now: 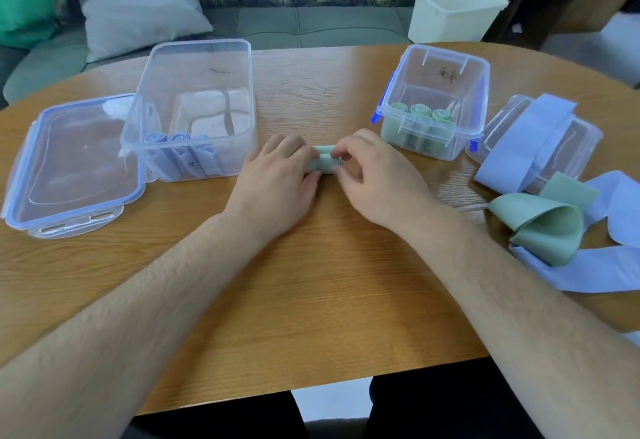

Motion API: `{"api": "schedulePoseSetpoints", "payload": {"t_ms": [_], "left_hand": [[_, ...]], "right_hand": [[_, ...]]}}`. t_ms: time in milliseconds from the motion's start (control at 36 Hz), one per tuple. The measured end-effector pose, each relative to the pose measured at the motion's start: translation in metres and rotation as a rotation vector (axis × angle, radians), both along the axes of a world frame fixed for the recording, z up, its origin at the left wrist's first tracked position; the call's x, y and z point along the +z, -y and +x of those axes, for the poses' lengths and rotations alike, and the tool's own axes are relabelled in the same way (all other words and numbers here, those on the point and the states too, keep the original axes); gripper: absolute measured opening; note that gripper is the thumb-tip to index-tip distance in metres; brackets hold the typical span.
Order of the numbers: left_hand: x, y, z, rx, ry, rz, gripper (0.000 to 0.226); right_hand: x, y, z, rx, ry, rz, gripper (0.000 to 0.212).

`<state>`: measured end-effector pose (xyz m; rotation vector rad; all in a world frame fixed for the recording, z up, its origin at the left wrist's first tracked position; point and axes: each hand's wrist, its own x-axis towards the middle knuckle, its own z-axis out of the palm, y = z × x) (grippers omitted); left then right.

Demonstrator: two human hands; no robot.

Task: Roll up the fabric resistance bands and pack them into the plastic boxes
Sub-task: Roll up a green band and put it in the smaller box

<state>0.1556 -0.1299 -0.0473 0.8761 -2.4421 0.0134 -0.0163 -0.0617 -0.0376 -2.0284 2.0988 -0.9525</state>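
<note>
A rolled green band (pixel 325 160) lies on the wooden table (pixel 311 282) at its middle. My left hand (pixel 277 182) grips its left end and my right hand (pixel 374 178) pinches its right end with curled fingers. The large clear box (pixel 194 109) at left holds three blue rolls (pixel 183 158) along its near wall. At right, the small clear box (pixel 433 106) with blue clips holds three green rolls (pixel 420 112). Loose blue bands (pixel 526 147) and a loose green band (pixel 543 220) lie at the right edge.
The large box's lid (pixel 69 164) lies flat at far left. Another lid (pixel 540 140) sits under the loose blue bands. Beyond the table, a cream tub (pixel 453 12) and a grey cushion (pixel 138 19) rest on a sofa.
</note>
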Motion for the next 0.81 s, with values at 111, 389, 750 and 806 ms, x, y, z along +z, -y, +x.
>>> {"api": "schedulePoseSetpoints", "payload": {"t_ms": [111,389,750,806], "left_hand": [[0.004,0.000,-0.006,-0.002,-0.017,0.033,0.032],[0.006,0.011,-0.020,0.070,0.032,0.009,0.025],[0.008,0.020,-0.027,0.002,0.028,0.262,0.039],[0.011,0.010,-0.020,-0.081,-0.047,0.292,0.040]], "right_hand": [[0.001,0.007,-0.004,-0.009,-0.021,0.020,0.014],[0.005,0.019,-0.007,-0.011,-0.057,0.087,0.033],[0.010,0.024,-0.010,0.000,0.026,0.123,0.033],[0.015,0.008,-0.010,0.023,0.040,0.103,0.031]]}}
